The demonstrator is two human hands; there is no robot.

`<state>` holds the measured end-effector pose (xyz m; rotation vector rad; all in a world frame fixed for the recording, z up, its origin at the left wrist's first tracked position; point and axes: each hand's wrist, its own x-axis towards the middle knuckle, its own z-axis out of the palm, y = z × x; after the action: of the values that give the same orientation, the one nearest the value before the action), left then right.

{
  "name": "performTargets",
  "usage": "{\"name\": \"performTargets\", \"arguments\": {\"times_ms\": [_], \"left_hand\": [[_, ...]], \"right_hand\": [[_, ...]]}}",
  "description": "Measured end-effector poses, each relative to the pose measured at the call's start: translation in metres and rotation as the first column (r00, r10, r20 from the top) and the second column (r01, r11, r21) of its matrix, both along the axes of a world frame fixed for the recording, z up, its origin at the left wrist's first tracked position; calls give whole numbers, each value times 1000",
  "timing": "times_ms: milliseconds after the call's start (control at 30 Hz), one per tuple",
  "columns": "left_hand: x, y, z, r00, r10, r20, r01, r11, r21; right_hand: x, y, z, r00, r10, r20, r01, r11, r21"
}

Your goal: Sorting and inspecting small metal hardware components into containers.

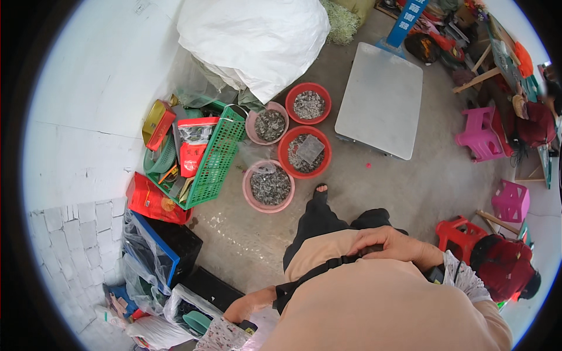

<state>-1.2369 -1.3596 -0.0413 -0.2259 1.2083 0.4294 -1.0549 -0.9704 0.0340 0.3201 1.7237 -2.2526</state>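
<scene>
Webbing of a black strap (319, 270) runs slantwise across the peach shirt front, from the lower left up to the right hand (391, 243), whose fingers curl shut on it. The left hand (249, 305) grips its lower end. Four round basins (268, 186) of grey scrap sit ahead; bare concrete floor (421, 181) lies between.

Bare concrete floor (410, 187) open from 12 to 2 o'clock of the right hand (392, 243). Four round plastic basins of grey scrap (270, 187) block 11 o'clock; green plastic crate (213, 158) beyond; red plastic stool (459, 234) crowds 3 o'clock.
</scene>
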Motion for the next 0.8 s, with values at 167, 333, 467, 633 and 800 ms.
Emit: {"name": "performTargets", "arguments": {"times_ms": [167,333,467,633,800], "left_hand": [[0,31,12,996,-84,-41,84,996,-13],[28,43,30,986,-143,-87,140,989,-39],[41,77,46,973,-204,-108,198,978,-65],[42,56,-25,791,-194,-580,372,906,204],[35,127,-26,669,416,-616,-132,882,452]], "right_hand": [[-14,1,1,998,55,-6,-56,997,-57],[-18,15,2,991,131,-15,-131,990,-51],[-7,30,-8,982,174,-68,-175,985,-10],[-3,41,-11,972,221,-83,-220,975,19],[13,53,-27,986,162,-35,-163,986,-42]]}}
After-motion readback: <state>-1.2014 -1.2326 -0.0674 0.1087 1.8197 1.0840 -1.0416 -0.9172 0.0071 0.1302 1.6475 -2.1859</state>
